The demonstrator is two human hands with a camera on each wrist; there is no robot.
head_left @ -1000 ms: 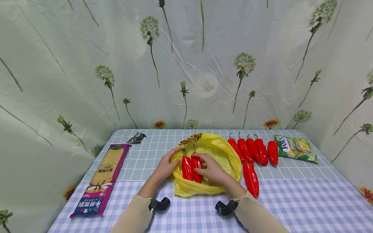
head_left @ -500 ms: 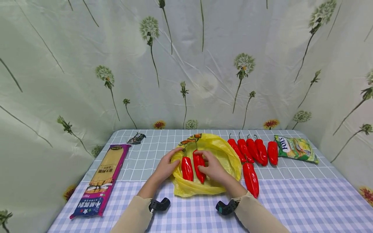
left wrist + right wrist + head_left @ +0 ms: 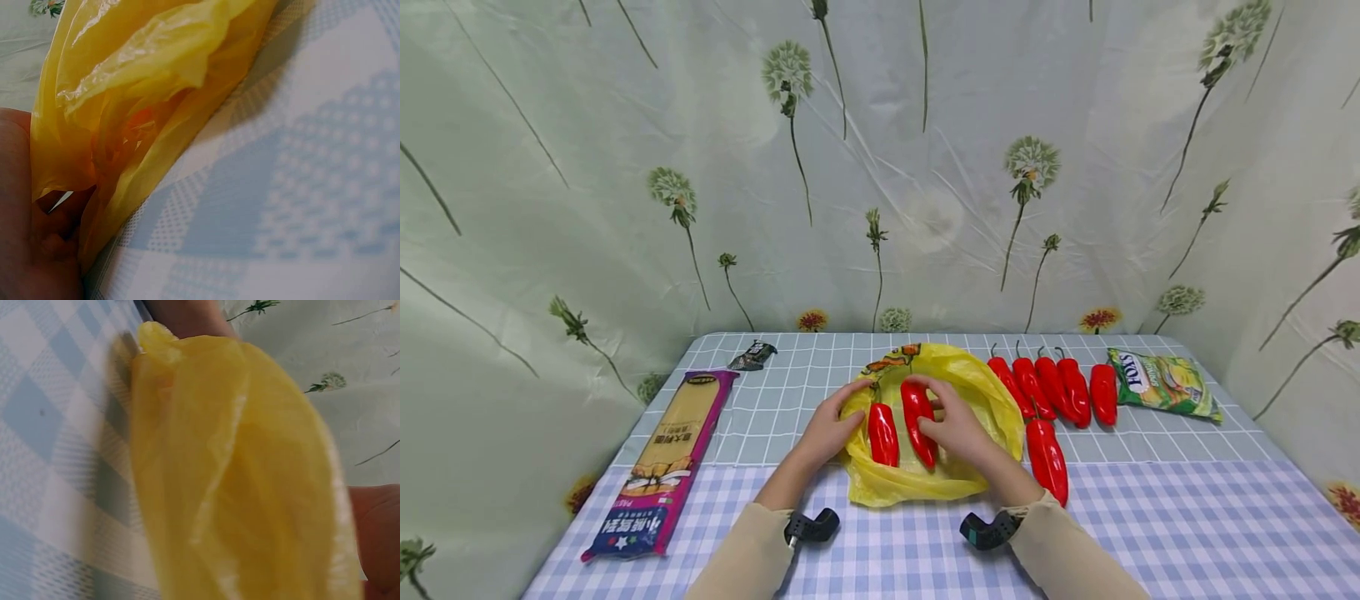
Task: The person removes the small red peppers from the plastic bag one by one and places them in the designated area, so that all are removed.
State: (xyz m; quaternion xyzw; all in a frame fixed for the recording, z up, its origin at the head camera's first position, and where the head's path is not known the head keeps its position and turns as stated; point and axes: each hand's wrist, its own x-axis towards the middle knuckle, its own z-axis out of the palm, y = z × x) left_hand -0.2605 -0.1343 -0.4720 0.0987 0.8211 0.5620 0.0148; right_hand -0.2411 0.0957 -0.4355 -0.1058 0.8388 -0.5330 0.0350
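A yellow plastic bag lies spread on the table with its mouth facing up. My left hand holds the bag's left rim, thumb inside; in the left wrist view the yellow film passes between thumb and fingers. Inside the bag, a red chili pepper rests near that thumb. My right hand grips a second red chili pepper over the bag's floor, apart from the first. In the right wrist view the bag's wall hides this pepper and most of the hand.
Several red peppers lie in a row right of the bag, with one pepper nearer the front. Beyond them is a green Fox's candy bag. A pasta packet and a small black packet lie on the left.
My right hand has shifted the gripped pepper rightward and slightly away from me, widening the gap to the other pepper. My left hand stays on the bag's rim.
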